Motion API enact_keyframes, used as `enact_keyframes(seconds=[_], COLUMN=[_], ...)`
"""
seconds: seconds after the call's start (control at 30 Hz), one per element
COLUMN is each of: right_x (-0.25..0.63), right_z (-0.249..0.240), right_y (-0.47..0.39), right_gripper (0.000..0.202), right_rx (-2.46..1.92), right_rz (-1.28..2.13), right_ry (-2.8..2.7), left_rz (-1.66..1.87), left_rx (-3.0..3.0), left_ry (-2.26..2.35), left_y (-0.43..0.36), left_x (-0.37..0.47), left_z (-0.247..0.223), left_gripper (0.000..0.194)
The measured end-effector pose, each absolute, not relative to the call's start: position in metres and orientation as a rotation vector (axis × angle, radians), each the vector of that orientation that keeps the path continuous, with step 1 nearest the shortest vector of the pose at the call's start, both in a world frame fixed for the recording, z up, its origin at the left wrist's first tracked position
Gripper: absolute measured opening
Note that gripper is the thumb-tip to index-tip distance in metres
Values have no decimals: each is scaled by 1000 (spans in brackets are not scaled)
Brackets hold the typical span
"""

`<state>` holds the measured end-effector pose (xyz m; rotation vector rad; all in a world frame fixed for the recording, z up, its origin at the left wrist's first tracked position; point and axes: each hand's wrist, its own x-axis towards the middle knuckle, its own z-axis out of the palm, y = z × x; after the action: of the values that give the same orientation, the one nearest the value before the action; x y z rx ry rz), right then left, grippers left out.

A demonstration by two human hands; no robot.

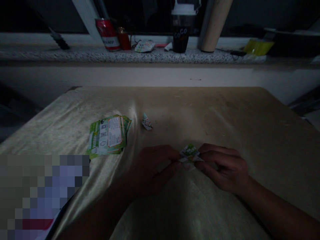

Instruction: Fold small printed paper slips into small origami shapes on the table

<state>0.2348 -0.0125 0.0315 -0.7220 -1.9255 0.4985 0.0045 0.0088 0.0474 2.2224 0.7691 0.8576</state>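
Between my two hands, just above the table, is a small folded paper (190, 154) with green and white print. My left hand (157, 166) pinches its left corner between thumb and fingers. On the opposite side, my right hand (222, 166) grips the right corner the same way. Farther back and to the left stands a small folded paper piece (146, 122) with a pointed top. A stack of green printed leaflets (107, 136) lies left of my left hand, slightly fanned out.
A yellowish cloth covers the table (212, 110). Behind it, a speckled windowsill (82, 53) holds a red can (108, 35), an orange lighter-like object (124, 39), a crumpled printed paper (145, 46), a dark drink cup (181, 33), a cardboard tube (215, 26) and a yellow packet (258, 46). The lower left is pixelated.
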Motion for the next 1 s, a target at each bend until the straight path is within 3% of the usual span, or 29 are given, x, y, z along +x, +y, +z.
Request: enact_keyframes(seconds=[0.5, 0.77, 1.0], right_x=[235, 223, 215], right_z=[35, 27, 19], right_y=[-14, -15, -18], right_gripper=[18, 16, 11], right_rx=[-808, -1013, -1087], right_rz=[447, 661, 786], right_ry=[-1796, -1490, -1300], left_rz=[1189, 1118, 1093], left_rx=[1751, 1266, 1180], left_ry=[1001, 1118, 1215], left_y=[0, 1, -1], left_x=[18, 27, 31], left_z=[42, 37, 34], left_gripper=[9, 4, 8])
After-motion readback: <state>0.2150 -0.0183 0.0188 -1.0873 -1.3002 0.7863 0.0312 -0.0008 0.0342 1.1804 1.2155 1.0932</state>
